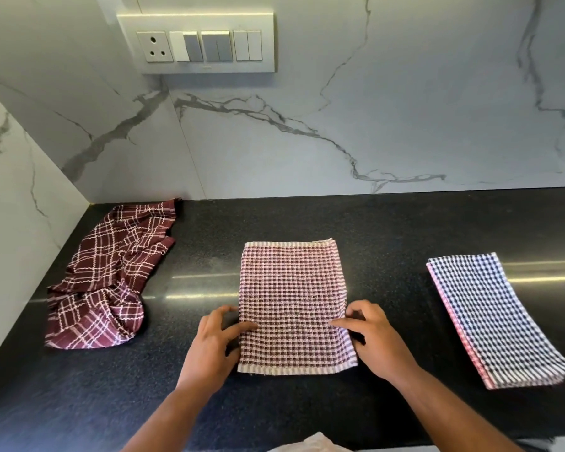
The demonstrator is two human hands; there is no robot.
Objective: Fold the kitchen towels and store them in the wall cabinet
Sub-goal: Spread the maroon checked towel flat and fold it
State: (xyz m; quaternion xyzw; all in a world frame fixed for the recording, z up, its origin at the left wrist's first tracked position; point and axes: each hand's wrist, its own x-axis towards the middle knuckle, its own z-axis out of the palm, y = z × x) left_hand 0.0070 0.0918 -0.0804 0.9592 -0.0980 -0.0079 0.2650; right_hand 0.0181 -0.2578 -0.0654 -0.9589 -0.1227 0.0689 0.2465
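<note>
Looking down, I see the maroon checked towel (292, 305) lying folded flat on the black counter (209, 239), straight in front of me. My left hand (214, 340) pinches its left edge, thumb on top and fingers curled beside the hem. My right hand (375, 337) pinches its right edge the same way. Right of that towel, apart from it, lies a folded blue checked towel (499, 318) with a pink edge showing beneath. Left of it sits a crumpled plaid towel (111, 275).
</note>
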